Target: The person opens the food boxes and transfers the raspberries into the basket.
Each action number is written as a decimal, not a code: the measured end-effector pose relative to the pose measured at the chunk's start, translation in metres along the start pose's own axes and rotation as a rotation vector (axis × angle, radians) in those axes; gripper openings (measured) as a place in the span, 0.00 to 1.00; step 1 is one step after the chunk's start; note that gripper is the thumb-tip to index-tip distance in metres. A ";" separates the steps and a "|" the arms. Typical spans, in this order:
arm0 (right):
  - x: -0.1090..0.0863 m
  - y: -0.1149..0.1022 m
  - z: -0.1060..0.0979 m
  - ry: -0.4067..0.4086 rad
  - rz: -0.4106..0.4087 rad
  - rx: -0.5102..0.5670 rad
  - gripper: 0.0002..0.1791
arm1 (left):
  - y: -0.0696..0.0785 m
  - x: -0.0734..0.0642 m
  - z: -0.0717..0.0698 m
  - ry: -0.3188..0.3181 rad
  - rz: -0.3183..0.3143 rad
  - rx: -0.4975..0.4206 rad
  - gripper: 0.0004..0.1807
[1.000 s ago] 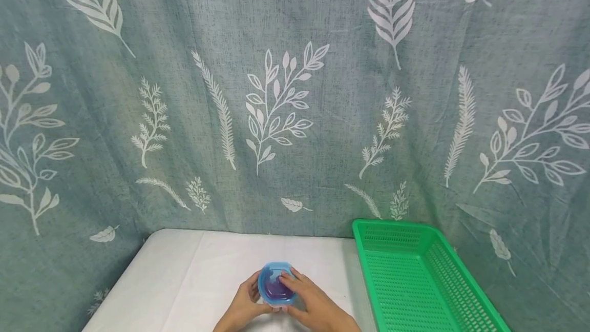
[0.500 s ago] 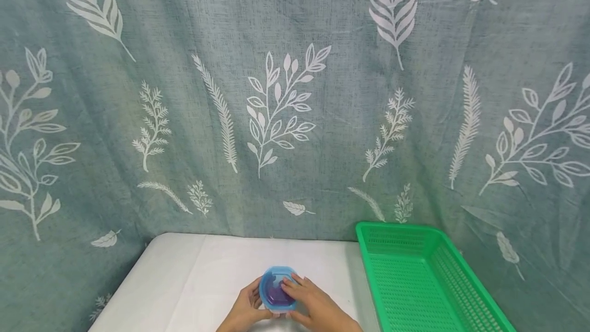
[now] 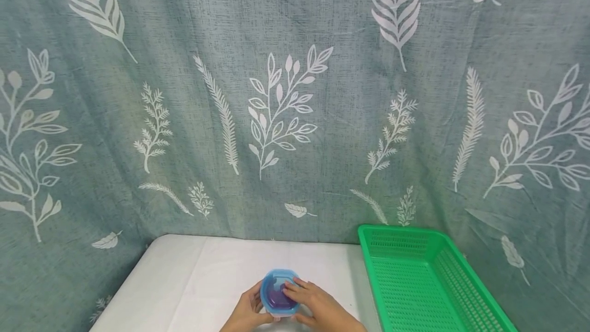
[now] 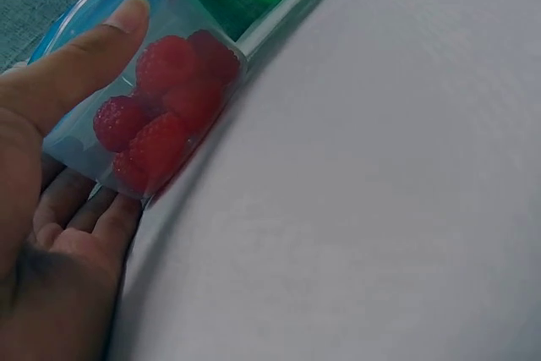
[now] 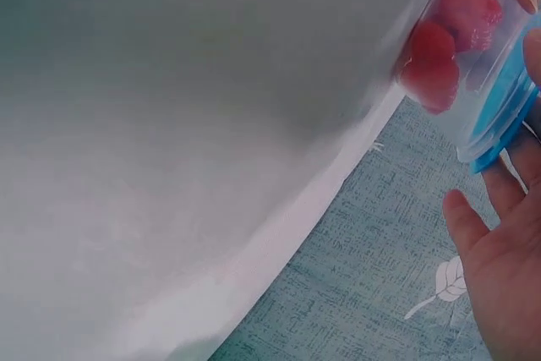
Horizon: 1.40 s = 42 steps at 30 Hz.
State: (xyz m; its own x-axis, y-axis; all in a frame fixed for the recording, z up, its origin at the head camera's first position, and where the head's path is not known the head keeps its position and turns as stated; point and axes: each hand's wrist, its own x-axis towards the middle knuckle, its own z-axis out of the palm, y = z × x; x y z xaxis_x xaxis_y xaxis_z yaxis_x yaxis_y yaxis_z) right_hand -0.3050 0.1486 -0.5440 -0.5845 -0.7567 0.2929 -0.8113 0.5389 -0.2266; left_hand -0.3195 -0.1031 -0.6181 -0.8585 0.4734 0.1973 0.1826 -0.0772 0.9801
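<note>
A small clear plastic container (image 4: pixel 80 134) with a blue lid (image 3: pixel 272 291) is between both hands over the white-covered table. Red raspberries (image 4: pixel 161 145) show through its wall in the left wrist view. My left hand (image 3: pixel 246 309) grips the container from the left, its thumb on the near side and its fingers curved behind and below. From the right, my right hand (image 3: pixel 322 307) holds the lidded end, fingers laid over the lid and thumb at the near rim. The lid sits on the container's mouth.
A green perforated plastic basket (image 3: pixel 367 270) stands on the right side of the table (image 3: pixel 221 265). Behind and beside the table hangs a grey-green curtain (image 3: pixel 198 132) with white leaf patterns.
Both hands stay around the lidded container. The whole head view has shifted slightly, so everything appears a little lower and further right.
</note>
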 end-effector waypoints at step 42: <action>0.009 -0.007 -0.006 0.144 -0.096 -0.136 0.18 | 0.002 0.002 0.001 0.031 -0.026 -0.038 0.49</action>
State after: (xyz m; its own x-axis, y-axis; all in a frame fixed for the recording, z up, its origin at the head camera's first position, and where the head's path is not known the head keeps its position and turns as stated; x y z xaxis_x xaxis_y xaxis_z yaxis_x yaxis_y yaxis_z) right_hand -0.3046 0.1402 -0.5340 -0.4925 -0.7516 0.4388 -0.8520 0.5192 -0.0670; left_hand -0.3205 -0.1015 -0.6157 -0.8774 0.4478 0.1720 0.1424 -0.0993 0.9848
